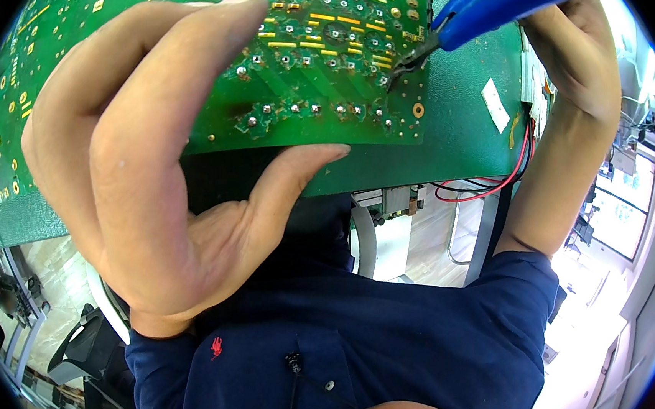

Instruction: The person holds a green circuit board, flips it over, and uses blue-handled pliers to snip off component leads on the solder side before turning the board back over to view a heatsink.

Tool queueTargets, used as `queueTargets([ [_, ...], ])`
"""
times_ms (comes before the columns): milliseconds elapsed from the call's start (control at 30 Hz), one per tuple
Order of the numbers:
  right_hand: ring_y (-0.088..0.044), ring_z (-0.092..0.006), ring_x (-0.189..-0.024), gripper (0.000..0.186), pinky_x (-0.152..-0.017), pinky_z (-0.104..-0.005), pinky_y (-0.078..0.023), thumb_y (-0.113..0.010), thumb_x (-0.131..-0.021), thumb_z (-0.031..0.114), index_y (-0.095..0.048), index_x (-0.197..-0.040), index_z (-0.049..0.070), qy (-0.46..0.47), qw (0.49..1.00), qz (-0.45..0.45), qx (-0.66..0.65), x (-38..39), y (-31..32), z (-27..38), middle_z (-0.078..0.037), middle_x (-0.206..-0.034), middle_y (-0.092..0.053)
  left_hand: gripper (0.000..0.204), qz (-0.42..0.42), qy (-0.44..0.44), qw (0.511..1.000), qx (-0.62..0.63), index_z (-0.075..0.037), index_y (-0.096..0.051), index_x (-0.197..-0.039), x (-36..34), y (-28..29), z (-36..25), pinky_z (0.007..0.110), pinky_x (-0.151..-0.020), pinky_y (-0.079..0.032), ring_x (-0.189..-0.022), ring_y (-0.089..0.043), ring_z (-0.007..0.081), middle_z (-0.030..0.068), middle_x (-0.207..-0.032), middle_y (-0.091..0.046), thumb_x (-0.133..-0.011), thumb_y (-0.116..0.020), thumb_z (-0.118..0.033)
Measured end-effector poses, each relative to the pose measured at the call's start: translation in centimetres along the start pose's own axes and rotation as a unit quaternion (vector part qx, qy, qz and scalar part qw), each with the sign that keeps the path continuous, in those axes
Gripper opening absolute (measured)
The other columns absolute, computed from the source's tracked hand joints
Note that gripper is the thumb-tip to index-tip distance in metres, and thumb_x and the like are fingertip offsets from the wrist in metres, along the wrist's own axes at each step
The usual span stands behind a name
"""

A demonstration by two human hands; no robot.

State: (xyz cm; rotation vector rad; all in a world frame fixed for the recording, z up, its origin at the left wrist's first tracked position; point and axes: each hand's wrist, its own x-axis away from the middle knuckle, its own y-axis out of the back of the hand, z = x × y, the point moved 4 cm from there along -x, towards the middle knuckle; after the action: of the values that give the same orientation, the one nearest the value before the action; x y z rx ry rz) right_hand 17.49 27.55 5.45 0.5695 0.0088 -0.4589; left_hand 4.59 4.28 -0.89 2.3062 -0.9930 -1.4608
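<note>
A large green circuit board (287,84) with many solder joints and gold pads lies in front of me. My left hand (162,156) arches over its near part, index finger and thumb wide apart with nothing pinched between them. The thumb tip is beside the board's near edge; I cannot tell if it touches. In my right hand (560,32) is a pair of blue-handled pliers (511,1), held from the far right. Their dark jaws point down-left at the board's right part, close to a row of solder joints. Whether the jaws grip anything is too small to tell.
Beneath the board is a green work mat (459,117) on a table. A white paper slip (495,106) lies to the right of the board. Red and black wires (520,160) hang over the table's right side. A black chair (85,346) stands at lower left.
</note>
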Motion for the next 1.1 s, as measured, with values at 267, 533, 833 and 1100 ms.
queueTargets([
  [267, -0.058, -0.0138, -0.066, 0.033, -0.059, -0.0249, -0.047, -0.071, -0.089, 0.021, -0.046, -0.103, 0.005, 0.082, 0.996, 0.038, 0.015, 0.0, -0.7, 1.2, -0.009, -0.079, -0.059, 0.084, 0.001, 0.000, 1.000, 0.008, 0.005, -0.053, -0.128, 0.0, 0.1, 0.1, 0.034, -0.093, -0.051, -0.114, -0.056, 0.0272, 0.0166, -0.126, -0.053, -0.063, -0.093, -0.028],
  [533, -0.057, -0.0131, -0.066, 0.031, -0.058, -0.0249, -0.046, -0.072, -0.088, 0.020, -0.047, -0.102, 0.006, 0.078, 0.996, 0.037, -0.021, -0.2, -0.8, 1.0, -0.009, -0.079, -0.059, 0.085, 0.016, 0.008, 1.000, -0.009, 0.005, -0.053, -0.129, -0.1, 0.2, 0.0, 0.034, -0.094, -0.051, -0.114, -0.056, 0.0281, 0.0171, -0.126, -0.053, -0.063, -0.092, -0.030],
  [833, -0.053, -0.0090, -0.056, 0.029, -0.051, -0.0210, -0.041, -0.073, -0.086, 0.019, -0.050, -0.096, 0.004, 0.040, 0.998, 0.003, 0.046, 0.8, -0.4, 2.2, -0.006, -0.069, -0.056, 0.086, 0.054, 0.010, 0.998, -0.032, 0.004, -0.054, -0.129, -0.1, 0.7, 0.1, 0.034, -0.094, -0.050, -0.114, -0.055, 0.0269, 0.0148, -0.126, -0.052, -0.061, -0.093, -0.031],
  [1100, -0.050, -0.0044, -0.053, 0.029, -0.048, -0.0173, -0.036, -0.073, -0.082, 0.019, -0.054, -0.092, -0.001, 0.007, 0.993, -0.054, 0.104, 0.5, -0.3, 1.9, 0.000, -0.068, -0.054, 0.084, 0.066, 0.018, 0.997, -0.043, 0.003, -0.055, -0.128, -0.6, 0.7, -0.3, 0.033, -0.094, -0.050, -0.114, -0.055, 0.0263, 0.0146, -0.125, -0.052, -0.061, -0.093, -0.030],
])
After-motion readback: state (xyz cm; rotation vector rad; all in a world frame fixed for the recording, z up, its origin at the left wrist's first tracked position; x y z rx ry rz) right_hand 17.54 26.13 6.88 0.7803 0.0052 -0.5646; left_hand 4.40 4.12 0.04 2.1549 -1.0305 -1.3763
